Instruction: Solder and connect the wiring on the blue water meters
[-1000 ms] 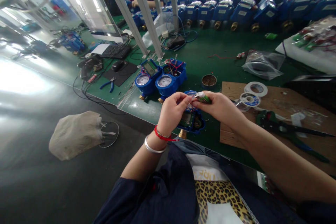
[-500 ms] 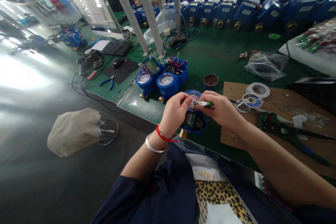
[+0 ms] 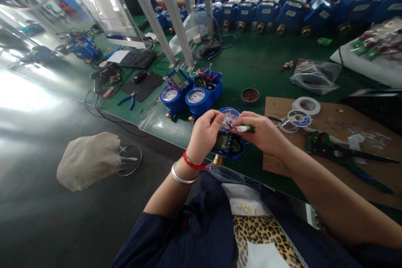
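Directly in front of me lies a blue water meter (image 3: 241,150), its circuit board and small display uncovered and its brass fitting toward me. Over its dial, my left hand (image 3: 206,132) is closed in a pinch on thin wires (image 3: 228,124). Close beside it, my right hand (image 3: 262,134) grips a small green-and-white cylindrical piece (image 3: 244,128) between thumb and fingers. The wire ends come together in the gap between my hands. My fingers partly hide the dial.
Two open blue meters (image 3: 197,97) stand to the left. A small round tin (image 3: 250,96) is behind my right hand. Rightward, a wooden board (image 3: 276,104) bears a solder spool (image 3: 295,121), a tape roll (image 3: 306,105) and a green-handled tool (image 3: 326,146). Several blue meters line the back.
Both hands stay over the meter. The fingertips have shifted slightly, and a dark wire end now shows more clearly between them. The whole view has shifted a little.
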